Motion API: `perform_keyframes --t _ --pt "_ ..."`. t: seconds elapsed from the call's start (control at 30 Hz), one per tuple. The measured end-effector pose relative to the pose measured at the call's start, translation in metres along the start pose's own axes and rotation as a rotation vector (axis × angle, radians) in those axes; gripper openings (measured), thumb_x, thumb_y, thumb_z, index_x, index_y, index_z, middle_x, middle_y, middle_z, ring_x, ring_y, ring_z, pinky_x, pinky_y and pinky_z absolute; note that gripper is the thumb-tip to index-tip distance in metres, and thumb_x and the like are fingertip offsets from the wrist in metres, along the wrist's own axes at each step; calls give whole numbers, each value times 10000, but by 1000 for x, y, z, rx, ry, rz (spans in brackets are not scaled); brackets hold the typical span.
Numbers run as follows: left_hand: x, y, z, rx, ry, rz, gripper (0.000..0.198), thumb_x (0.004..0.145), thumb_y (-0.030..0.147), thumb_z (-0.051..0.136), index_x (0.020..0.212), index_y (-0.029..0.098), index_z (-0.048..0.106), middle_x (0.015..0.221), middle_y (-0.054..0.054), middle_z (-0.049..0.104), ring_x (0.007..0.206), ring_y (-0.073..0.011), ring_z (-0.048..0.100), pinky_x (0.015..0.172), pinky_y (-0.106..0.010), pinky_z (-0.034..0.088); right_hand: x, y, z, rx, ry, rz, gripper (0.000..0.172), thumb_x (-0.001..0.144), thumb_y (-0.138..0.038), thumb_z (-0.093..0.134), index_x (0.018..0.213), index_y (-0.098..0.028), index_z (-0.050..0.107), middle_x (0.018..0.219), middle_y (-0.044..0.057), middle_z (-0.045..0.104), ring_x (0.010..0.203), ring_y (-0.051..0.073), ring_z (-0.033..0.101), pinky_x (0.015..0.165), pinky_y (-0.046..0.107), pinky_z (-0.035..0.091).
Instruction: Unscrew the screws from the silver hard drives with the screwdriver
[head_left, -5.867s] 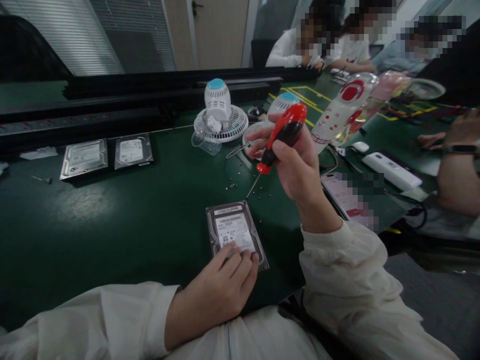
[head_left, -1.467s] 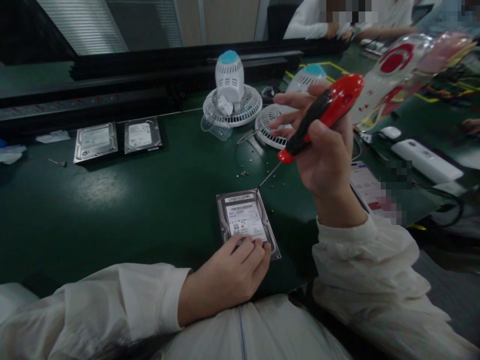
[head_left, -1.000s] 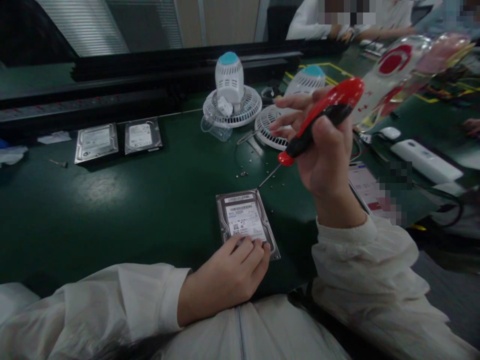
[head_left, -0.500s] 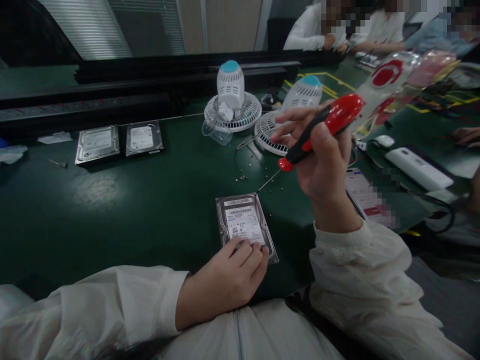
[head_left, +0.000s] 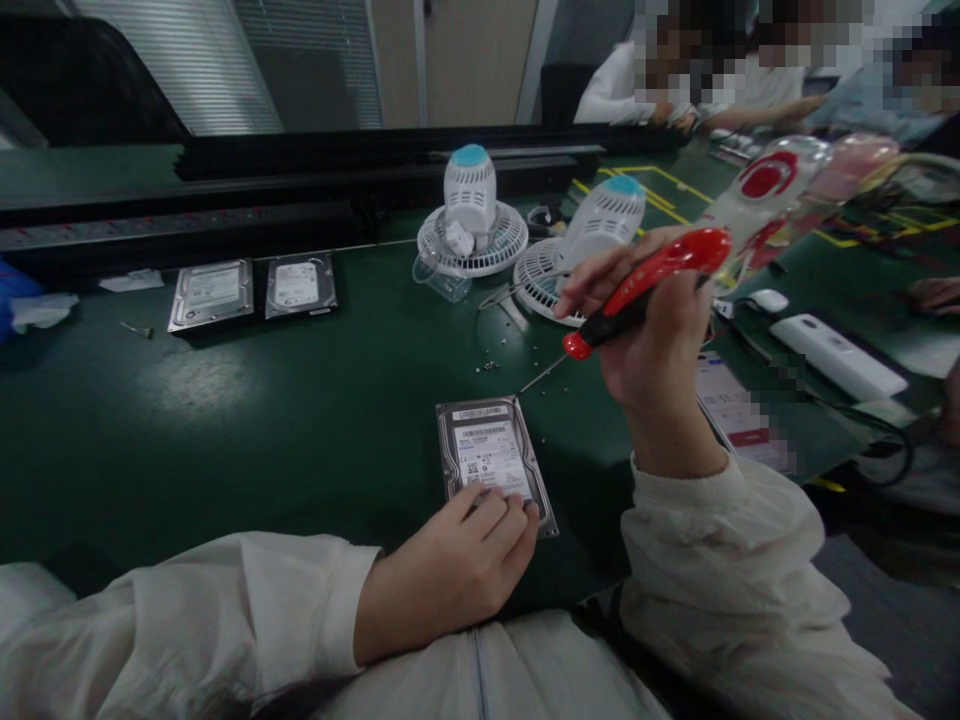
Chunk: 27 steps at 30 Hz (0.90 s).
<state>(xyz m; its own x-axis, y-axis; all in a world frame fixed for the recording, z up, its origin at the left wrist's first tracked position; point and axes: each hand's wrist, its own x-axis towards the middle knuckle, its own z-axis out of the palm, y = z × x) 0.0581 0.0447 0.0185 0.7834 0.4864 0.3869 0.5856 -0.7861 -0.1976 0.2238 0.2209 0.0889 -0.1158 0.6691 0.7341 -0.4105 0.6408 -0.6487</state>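
Our green table (head_left: 300,440), well spread

From the near hard drive (head_left: 491,455), we see loose screws (head_left: 489,366) at twelve o'clock, two other drives (head_left: 213,290) around ten, white fans (head_left: 470,192) at twelve and one, a phone (head_left: 724,400) toward half past two.

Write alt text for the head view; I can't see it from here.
A person's right grip holds a screwdriver to the far right corner of a hard drive, while the left grip rests on its near end. Screws lie beyond; farther back are two fans and, leftward, two more drives.
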Motion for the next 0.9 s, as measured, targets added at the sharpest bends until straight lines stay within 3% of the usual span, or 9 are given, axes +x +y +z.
perform_keyframes --t 0.13,0.23,0.3,0.37,0.47,0.63,0.8,0.9 --pt "0 0 0 -2 4 2 364 1000 166 394 1258 29 609 1123 -129 684 1019 -236 622 931 -390 484 1 -4 1 26 1 68 422 827 -653 548 939 -255 636 859 46 762 684 181 701 608 343 559" --pt "0 0 0 5 0 7 362 997 163 400 1261 28 607 1120 -130 682 1013 -238 625 926 -391 487 -2 -10 3 -63 37 122 349 851 -557 578 1031 -272 664 937 34 769 733 173 706 681 353 572" --pt "0 0 0 3 -4 10 361 996 163 402 1262 28 606 1119 -132 681 1013 -241 628 922 -395 490 -4 -12 4 -127 100 110 211 843 -474 628 952 -300 677 880 -3 759 720 154 683 697 335 572" --pt "0 0 0 0 -5 12 359 996 163 400 1256 29 609 1117 -135 682 1013 -242 630 918 -399 492 -4 -12 4 -146 142 65 149 818 -454 681 834 -310 643 769 -33 726 661 140 643 654 310 559" --pt "0 0 -1 3 -11 12 361 997 160 396 1256 29 611 1123 -139 685 1010 -237 633 921 -402 495 -3 -8 4 -92 119 30 247 783 -481 735 779 -297 570 711 -50 693 575 131 604 541 283 516" --pt "1 -1 -3 6 -19 15 362 1000 159 392 1258 35 614 1125 -135 694 1021 -236 631 925 -394 498 1 -6 5 47 122 61 350 811 -643 580 824 -293 582 652 -23 641 430 131 505 324 249 292" --pt "1 -1 -3 7 -15 14 362 1001 161 391 1255 36 616 1130 -135 694 1025 -239 632 930 -396 497 1 -9 4 49 132 103 359 847 -552 473 926 -266 675 704 17 617 475 144 504 393 294 321" --pt "1 -1 -2 10 -10 8 361 1003 161 390 1256 39 617 1123 -132 697 1021 -236 634 929 -392 498 0 -9 4 -38 130 104 270 836 -510 568 959 -297 681 801 15 669 580 165 582 524 342 434"
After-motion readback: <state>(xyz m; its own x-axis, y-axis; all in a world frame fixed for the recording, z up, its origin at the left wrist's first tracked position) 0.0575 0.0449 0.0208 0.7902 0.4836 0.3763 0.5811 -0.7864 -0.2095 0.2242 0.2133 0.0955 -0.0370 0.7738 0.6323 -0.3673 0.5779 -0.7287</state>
